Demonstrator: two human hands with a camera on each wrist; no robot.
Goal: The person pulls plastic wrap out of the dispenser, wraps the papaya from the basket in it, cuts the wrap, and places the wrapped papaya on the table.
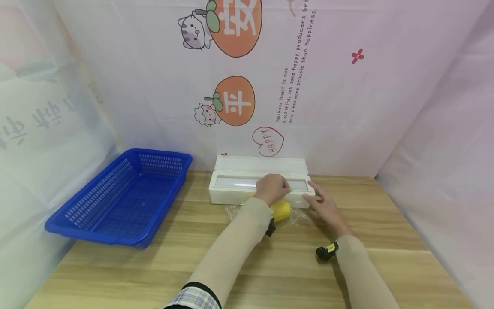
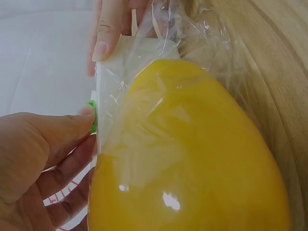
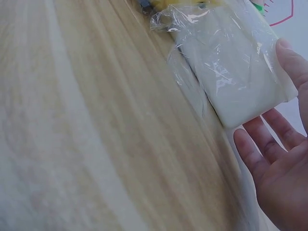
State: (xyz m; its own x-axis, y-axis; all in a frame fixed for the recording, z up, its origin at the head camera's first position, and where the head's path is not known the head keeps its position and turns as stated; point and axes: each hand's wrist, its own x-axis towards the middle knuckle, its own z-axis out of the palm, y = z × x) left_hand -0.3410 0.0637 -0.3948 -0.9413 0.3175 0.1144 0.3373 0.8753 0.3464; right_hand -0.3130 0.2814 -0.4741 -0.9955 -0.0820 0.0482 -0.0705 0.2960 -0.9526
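Observation:
A white cling film dispenser (image 1: 227, 197) lies lengthwise across the table with its lid (image 1: 258, 164) raised. My left hand (image 1: 272, 189) is over its front edge, and in the left wrist view the thumb and finger pinch a small green slider cutter (image 2: 93, 116). At the dispenser's right end, my right hand (image 1: 326, 208) grips the corner, thumb on the top edge and fingertips against the end. Clear film (image 3: 226, 72) hangs down the front face. A smooth, rounded yellow thing (image 1: 281, 210) sits before the dispenser under film, partly hidden by my left forearm.
A blue plastic basket (image 1: 154, 206) with slotted walls stands at the left of the wooden table (image 1: 293, 274). Printed cloth (image 1: 332, 94) rises right behind the dispenser, and sheets also hang at both sides. Each wrist carries a small black camera (image 1: 324, 254).

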